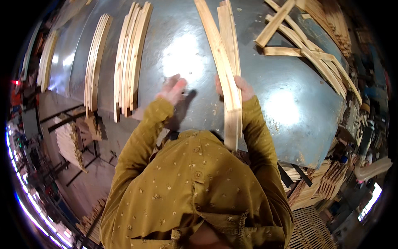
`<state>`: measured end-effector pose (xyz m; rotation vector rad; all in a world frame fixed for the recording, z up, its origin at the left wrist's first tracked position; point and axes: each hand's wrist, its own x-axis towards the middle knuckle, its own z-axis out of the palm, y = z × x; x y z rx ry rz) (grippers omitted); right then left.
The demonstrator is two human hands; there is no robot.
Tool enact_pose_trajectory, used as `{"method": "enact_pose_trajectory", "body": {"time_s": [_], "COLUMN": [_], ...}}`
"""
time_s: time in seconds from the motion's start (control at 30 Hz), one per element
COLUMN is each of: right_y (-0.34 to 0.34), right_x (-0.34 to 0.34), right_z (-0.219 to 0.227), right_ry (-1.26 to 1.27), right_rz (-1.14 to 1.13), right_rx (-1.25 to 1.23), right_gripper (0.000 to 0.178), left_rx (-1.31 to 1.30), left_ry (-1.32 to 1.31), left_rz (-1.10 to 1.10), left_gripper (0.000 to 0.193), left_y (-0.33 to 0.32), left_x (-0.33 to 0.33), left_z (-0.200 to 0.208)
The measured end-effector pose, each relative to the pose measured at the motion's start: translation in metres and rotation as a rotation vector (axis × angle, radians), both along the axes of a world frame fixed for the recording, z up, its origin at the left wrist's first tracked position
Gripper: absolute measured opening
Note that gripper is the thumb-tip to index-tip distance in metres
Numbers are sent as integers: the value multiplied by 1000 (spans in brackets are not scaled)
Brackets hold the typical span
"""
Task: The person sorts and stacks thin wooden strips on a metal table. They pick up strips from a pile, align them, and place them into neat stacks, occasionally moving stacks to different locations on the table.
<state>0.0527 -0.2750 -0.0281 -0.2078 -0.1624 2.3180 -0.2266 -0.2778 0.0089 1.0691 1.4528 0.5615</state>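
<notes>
My right hand (pixel 245 88) grips a pair of long pale wooden strips, its fingers showing on both sides of them. The upper strip (pixel 224 62) lies slanted across the lower strips (pixel 230 37), and their near ends reach past the table edge by my body. To the left, my left hand (pixel 172 89) hovers over the metal table (pixel 174 25), slightly blurred, with fingers loosely bent and nothing visible in them. Closest to that hand on its left is a bundle of several wooden strips (pixel 132 58) standing side by side.
Further left lie two more strip bundles (pixel 98 62) (pixel 47 60). Loose crossed wooden pieces (pixel 306 52) cover the table's far right. Stacked wood (pixel 319 182) stands below the table at the right, and another wood stack (pixel 68 139) is at the lower left.
</notes>
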Motion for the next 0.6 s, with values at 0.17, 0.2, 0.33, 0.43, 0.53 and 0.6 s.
{"method": "enact_pose_trajectory", "body": {"time_s": [0.17,0.2,0.33,0.43,0.53,0.6], "right_y": [28,28,10,-3,3,40], "right_x": [-43,-43,-39,-39,-53,-85], "right_z": [7,0,0,-26,-21,28], "right_ry": [-686,-723,-546,-429,-793,-1266], "right_rz": [-22,20,-2,-80,-50,5], "right_rx": [-188,-175,-217,-161,4,11], "right_gripper": [45,44,42,46,64,82], "left_rx": [-385,-433,-321,-276,-114,-134], "left_ry": [-782,-655,-337,81,165,156], "left_rz": [605,483,346,290,324,420], "left_gripper": [53,54,48,41,42,37], "left_y": [24,37,41,25,-10,-23], "left_x": [71,60,13,-16,-40,-30], "left_z": [-28,-46,-45,-2,-29,-30]}}
